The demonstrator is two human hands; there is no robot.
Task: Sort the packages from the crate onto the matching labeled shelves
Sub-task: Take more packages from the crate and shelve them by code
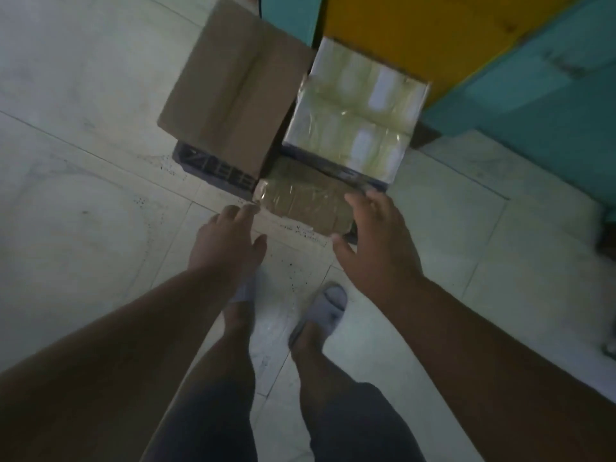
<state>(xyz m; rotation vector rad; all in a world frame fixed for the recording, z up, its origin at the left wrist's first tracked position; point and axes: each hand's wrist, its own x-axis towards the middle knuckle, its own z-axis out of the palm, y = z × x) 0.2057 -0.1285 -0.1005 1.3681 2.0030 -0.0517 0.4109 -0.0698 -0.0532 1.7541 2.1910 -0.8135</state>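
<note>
Both hands reached down with fingers spread and holding nothing, the left hand at the near-left corner of the small tape-wrapped brown package and the right hand over its right edge, apparently set to flank it for a two-sided lift. That package sat at the near end of the dark crate, with a large plain cardboard box and a plastic-wrapped white package stacked beyond it. No label or writing could be read on any of them; the picture was too dim and blurred.
</note>
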